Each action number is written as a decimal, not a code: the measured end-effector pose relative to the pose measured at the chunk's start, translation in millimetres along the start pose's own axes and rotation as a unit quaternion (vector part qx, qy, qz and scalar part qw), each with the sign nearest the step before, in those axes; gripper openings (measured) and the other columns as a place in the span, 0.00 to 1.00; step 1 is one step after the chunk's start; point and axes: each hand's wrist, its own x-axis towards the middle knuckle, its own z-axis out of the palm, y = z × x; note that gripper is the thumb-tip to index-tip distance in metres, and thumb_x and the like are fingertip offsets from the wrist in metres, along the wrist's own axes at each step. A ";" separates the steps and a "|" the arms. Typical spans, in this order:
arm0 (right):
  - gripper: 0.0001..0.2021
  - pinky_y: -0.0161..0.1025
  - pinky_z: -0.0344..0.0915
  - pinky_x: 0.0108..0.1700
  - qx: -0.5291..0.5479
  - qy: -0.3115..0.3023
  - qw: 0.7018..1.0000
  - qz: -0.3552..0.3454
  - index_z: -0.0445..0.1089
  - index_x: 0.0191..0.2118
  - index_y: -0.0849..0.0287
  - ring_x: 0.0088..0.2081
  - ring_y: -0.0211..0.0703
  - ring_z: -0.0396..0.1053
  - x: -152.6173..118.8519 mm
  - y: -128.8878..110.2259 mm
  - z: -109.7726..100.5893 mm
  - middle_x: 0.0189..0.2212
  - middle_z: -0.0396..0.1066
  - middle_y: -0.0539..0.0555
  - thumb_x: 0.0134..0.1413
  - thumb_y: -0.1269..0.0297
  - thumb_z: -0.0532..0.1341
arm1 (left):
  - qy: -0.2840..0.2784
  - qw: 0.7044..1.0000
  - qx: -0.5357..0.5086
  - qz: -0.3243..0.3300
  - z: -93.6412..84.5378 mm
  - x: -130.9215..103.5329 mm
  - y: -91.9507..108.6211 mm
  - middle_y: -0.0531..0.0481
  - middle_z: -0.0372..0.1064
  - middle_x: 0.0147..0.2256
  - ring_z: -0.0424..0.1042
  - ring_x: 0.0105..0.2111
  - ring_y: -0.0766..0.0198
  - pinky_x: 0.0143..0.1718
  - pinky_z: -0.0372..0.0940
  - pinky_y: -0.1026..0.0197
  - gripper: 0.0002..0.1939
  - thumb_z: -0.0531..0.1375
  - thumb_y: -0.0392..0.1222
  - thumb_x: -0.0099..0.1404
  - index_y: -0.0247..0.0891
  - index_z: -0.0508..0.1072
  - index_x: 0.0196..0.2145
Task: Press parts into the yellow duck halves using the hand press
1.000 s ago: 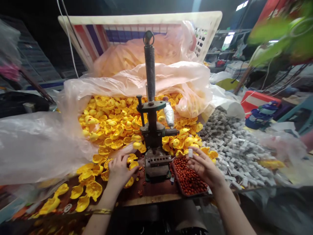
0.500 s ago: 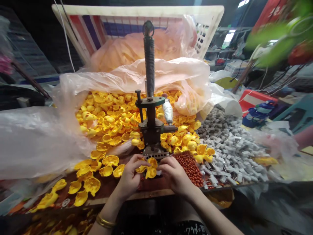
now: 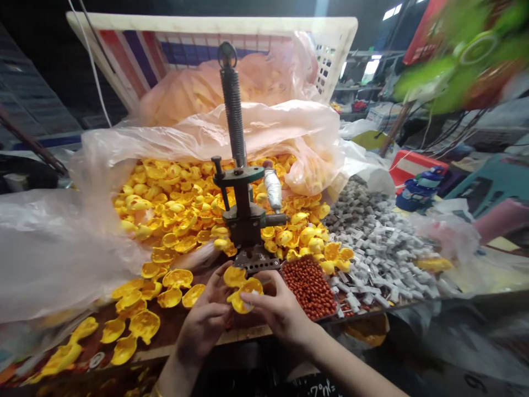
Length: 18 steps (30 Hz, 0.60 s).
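Observation:
A hollow yellow plastic shell piece (image 3: 236, 277), rounded with open cups, is held up between my two hands in front of the hand press (image 3: 247, 220). My left hand (image 3: 209, 314) grips it from the left, its fingers curled behind the edge. From the other side my right hand (image 3: 281, 309) pinches it, the thumb pressed into the lower cup beside a small whitish bit I cannot make out. Just beyond lies the press's base with a row of holes (image 3: 258, 264). Right of my right hand sits a tray of small red-brown beads (image 3: 309, 286).
Yellow shells (image 3: 173, 209) heap behind the press, with several loose ones (image 3: 144, 325) at the left front. Small grey blocks with metal pins (image 3: 367, 248) pile on the right. A white crate (image 3: 215, 22) stands behind; a blurred green fan (image 3: 458, 60) is upper right.
The shell has risen toward me and tilted. My right hand has moved in from beside it and now grips it with the thumb inside. The whole view has shifted slightly.

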 end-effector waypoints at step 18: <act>0.09 0.38 0.59 0.36 -0.391 -0.100 0.866 0.296 0.73 0.31 0.65 0.35 0.48 0.71 22.8 61.3 -72.6 0.32 0.74 0.64 0.55 0.74 0.55 | 0.297 0.952 -0.056 0.039 -8.1 8.0 -32.4 0.43 0.78 0.37 0.76 0.36 0.61 0.37 0.70 0.67 0.18 0.73 0.37 0.42 0.30 0.79 0.33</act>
